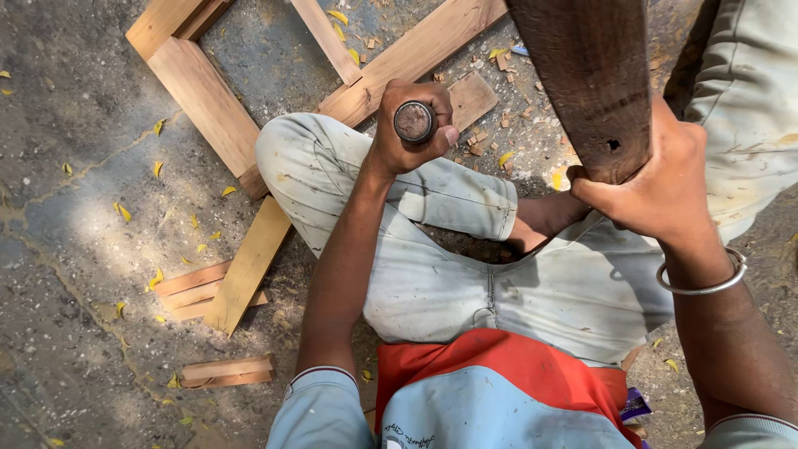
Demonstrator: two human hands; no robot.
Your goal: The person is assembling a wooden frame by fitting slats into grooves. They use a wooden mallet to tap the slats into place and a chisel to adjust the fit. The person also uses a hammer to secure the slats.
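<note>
Left hand (413,125) fisted around chisel handle (414,121), over wooden frame (208,100). Right hand (657,187) clamped on dark wooden mallet (594,79), raised.

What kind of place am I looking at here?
Likely an outdoor carpentry spot on bare ground: a wooden frame lies there among wood chips, while the left hand grips a chisel and the right hand a wooden mallet.

Chisel (414,121) blade hidden below the fist — wooden mallet (592,75) cut off at the top edge.
</note>
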